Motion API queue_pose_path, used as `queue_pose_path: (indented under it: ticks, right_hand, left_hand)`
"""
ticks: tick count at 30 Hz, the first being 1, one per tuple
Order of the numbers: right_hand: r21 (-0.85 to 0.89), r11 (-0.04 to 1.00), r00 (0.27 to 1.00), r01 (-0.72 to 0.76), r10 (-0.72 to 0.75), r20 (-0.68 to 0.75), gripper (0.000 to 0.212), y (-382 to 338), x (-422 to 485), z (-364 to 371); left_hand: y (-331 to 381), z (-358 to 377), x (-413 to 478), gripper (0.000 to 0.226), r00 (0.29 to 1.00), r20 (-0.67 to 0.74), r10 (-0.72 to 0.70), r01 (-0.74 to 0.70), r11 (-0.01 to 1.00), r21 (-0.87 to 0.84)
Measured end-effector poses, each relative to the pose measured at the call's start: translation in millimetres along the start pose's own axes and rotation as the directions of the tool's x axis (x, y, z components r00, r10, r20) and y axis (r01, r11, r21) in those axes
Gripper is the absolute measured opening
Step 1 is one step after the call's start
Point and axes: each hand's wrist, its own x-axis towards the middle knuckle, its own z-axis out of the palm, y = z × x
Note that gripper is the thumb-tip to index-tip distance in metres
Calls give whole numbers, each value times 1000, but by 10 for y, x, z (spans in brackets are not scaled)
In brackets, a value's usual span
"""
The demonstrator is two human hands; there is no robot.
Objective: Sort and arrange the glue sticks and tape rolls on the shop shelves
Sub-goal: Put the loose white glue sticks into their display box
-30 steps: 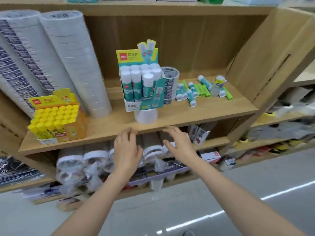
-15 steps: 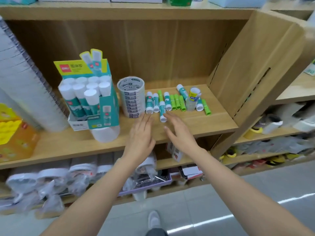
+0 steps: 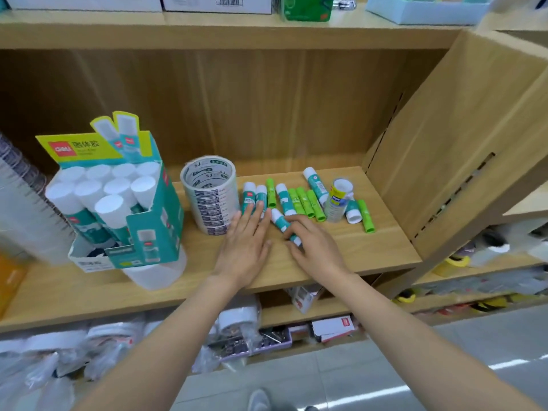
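Note:
Several small teal-and-white glue sticks [image 3: 314,183] and green glue sticks [image 3: 306,203] lie loose on the wooden shelf [image 3: 355,247]. To their left stands a stack of clear tape rolls [image 3: 209,203]. My left hand [image 3: 246,244] lies flat on the shelf, its straight fingertips touching two teal sticks [image 3: 255,194] beside the tape stack. My right hand [image 3: 312,250] curls its fingers round the lower end of one teal glue stick [image 3: 278,219] lying at an angle.
A teal display box of large glue sticks [image 3: 148,221] stands at the left, partly on a white tape roll [image 3: 154,271]. A small yellow-labelled bottle [image 3: 338,200] stands among the sticks. A slanted wooden side panel [image 3: 459,143] closes the shelf at the right.
The view has shifted right and closer to the loose sticks. Both hands rose from the shelf's front edge onto the shelf; the left reached the two teal sticks and the right closed on one.

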Motion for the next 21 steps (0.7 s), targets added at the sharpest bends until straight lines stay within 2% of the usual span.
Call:
queue_pose_path:
  ticks: [4,8,10,15,18,21]
  right_hand:
    - [111,994,1000,-11,12,-8,25,48,39,-53]
    - [153,988,999,-31,33,-12,34,78,28,-91]
    - [164,986,1000,-18,20,-13,34,113,13,-99]
    - [109,994,998,-10,3,64,41,140,8,-140]
    - [46,999,995,3,-7,101,42,158,15,-176]
    - [26,1000,989,-12,8,147,41,187,48,-204]
  left_hand:
    - [96,-13,-27,75,998,-23,-62,61,997,-39]
    - [252,-64,-193,64,989,-47,-139,134,986,-96]
    - [326,-81,-282,50,981,-121,-149,140,987,-80]
    - [446,-134,-344,38,906,-273,-323,293,945,-146]
    - [445,-116,-311,35,843,-245,-480,432,873,-225]
    - [454,-144,-291,39,805,-185,-564,496,810,-313]
